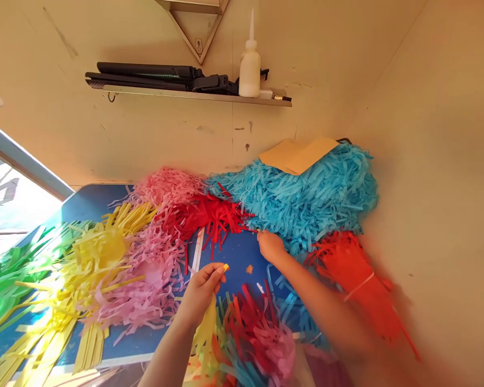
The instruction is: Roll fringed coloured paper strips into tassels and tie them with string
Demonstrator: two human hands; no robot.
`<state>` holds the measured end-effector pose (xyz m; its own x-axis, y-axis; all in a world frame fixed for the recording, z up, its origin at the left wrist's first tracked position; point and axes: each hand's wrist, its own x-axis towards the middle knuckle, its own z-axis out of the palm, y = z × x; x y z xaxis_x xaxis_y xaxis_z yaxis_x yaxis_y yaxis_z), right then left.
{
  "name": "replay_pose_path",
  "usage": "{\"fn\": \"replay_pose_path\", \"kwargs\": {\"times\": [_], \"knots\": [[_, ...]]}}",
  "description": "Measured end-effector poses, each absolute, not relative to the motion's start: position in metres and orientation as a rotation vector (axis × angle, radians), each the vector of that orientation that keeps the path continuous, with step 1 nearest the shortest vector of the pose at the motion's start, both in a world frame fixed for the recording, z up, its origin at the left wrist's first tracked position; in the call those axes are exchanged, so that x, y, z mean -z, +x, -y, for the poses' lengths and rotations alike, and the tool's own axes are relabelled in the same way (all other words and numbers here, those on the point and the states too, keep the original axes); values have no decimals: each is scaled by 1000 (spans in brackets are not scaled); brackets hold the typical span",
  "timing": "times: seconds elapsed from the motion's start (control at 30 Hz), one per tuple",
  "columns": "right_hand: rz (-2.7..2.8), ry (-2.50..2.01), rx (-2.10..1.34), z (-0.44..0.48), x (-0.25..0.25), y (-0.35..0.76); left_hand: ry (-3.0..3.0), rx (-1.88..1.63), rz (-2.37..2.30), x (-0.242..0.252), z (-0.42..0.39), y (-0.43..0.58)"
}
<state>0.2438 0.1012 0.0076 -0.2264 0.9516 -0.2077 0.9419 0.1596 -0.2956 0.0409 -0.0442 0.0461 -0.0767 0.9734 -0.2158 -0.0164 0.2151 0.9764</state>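
My left hand is closed in a pinch on a hanging bunch of mixed coloured paper strips, its fingertips on a small yellow-orange end. My right hand reaches forward with fingers curled at the edge of the blue fringed paper pile; what it grips is hidden. Red strips lie just left of it on the blue table.
Pink fringe, yellow fringe and green fringe cover the table's left. An orange-red bundle lies by the right wall. Tan card rests on the blue pile. A wall shelf holds a white glue bottle and black tools.
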Motion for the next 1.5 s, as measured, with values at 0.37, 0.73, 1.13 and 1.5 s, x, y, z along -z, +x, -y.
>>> {"fn": "replay_pose_path", "kwargs": {"times": [0.37,0.73,1.13,1.5], "knots": [[1874,-1298,-1162,-18,-32,232,1252,-1081,-1384,-40,56,44],[1247,-1010,-1467,34,-48,230,1418,-1131,-1393,-57,67,57],[1216,-1066,-1366,46,-33,233,1475,-1134,-1409,-65,69,68],[949,-1042,-1403,53,-32,223,1494,-1274,-1441,-61,70,80]]}}
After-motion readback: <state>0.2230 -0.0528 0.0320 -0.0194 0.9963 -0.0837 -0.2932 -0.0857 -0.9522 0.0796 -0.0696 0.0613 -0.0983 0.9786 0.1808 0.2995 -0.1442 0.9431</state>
